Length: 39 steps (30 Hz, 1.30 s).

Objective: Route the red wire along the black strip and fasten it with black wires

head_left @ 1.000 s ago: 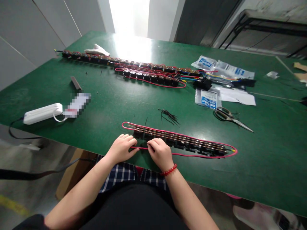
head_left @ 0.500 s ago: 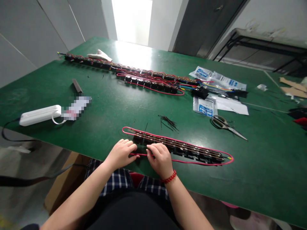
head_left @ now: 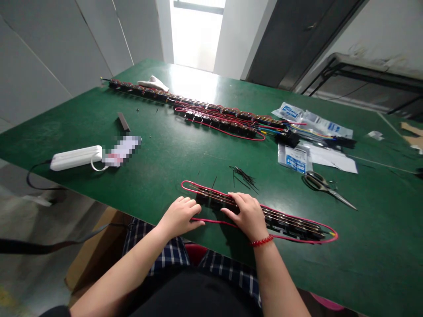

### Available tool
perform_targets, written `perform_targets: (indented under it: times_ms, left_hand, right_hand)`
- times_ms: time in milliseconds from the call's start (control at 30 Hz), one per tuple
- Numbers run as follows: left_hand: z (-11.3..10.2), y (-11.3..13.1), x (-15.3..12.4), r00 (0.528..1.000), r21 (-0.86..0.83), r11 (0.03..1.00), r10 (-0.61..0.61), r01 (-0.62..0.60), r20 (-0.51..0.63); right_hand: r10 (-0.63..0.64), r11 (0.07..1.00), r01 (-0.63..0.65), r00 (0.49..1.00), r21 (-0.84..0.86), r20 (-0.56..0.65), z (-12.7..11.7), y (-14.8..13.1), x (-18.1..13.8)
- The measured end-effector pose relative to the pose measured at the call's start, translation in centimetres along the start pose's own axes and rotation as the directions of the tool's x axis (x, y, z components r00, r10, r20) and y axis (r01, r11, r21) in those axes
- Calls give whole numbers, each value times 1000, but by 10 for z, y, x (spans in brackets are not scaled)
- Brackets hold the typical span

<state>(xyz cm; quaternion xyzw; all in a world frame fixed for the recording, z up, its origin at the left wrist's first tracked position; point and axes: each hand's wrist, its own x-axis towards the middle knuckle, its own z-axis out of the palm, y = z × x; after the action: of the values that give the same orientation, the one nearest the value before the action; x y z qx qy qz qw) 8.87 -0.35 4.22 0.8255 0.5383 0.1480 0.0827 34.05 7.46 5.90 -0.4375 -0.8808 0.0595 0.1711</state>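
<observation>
A long black strip of modules with metal contacts and thin rods (head_left: 292, 223) lies on the green table near me. A red wire (head_left: 218, 221) loops around it. My left hand (head_left: 181, 215) is at the strip's left end, closed on the near run of the red wire, which comes out between thumb and fingers. Across the strip's middle lies my right hand (head_left: 249, 215), fingers over its far side and thumb stretched apart on the near side. The palm hides part of the strip. A thin black cable tie (head_left: 214, 182) sticks up from the strip's left part.
Loose black cable ties (head_left: 244, 177) lie beyond the strip. Scissors (head_left: 327, 189) rest at right, below plastic bags (head_left: 295, 157). Further back are longer wired strips (head_left: 221, 123) and a white glove (head_left: 153, 82). At left sit a white power strip (head_left: 76, 157) and a dark bar (head_left: 123, 122).
My right hand has moved right, away from my left hand, onto the strip's middle, and its fingers have opened out. My left hand stays at the red wire. The whole view has shifted slightly.
</observation>
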Motion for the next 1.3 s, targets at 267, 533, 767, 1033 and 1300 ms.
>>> perform_targets:
  times_ms: [267,533,767,1033,1300]
  left_hand:
    - [8,3,-17,971,137,990,18,15,-238]
    - [4,6,-4,964,93,991,-73,99,-254]
    - [5,5,-2,964,57,991,-102,120,-245]
    - [7,4,-3,963,58,992,-98,116,-251]
    - [7,3,-4,963,77,991,-84,107,-255]
  right_hand:
    - [-31,1000,31,997,-6,-68,13,-25,2]
    - [-42,999,42,999,26,-31,15,-44,8]
    - [-26,998,25,1000,64,16,-16,-8,-5]
    - [-9,999,10,1000,46,-20,-10,12,-20]
    - [7,997,-9,1000,73,21,-19,13,-21]
